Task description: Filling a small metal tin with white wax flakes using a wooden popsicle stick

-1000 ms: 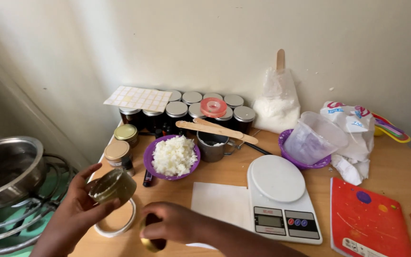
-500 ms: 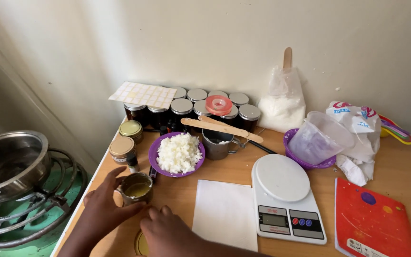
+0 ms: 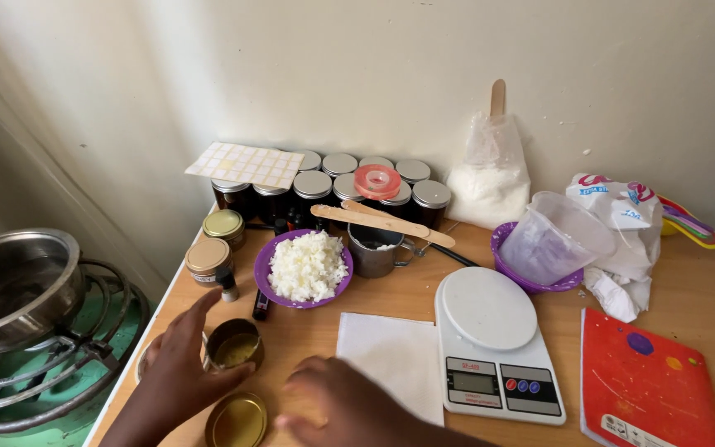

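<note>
My left hand wraps around a small open brass-coloured tin standing on the wooden table near its front left corner. The tin holds a yellowish filling. Its gold lid lies flat on the table just in front of it. My right hand hovers blurred beside the lid, fingers loosely spread, holding nothing I can see. A white paper sheet lies just right of my right hand.
A purple bowl of white flakes, two gold-lidded tins, dark jars with silver lids, a metal cup with wooden sticks, a white kitchen scale, a red notebook, a plastic jug. A steel pot on a burner stands left.
My left hand has lowered the tin from the air onto the table. The lid now lies on the table, and my right hand has moved off it to the right.
</note>
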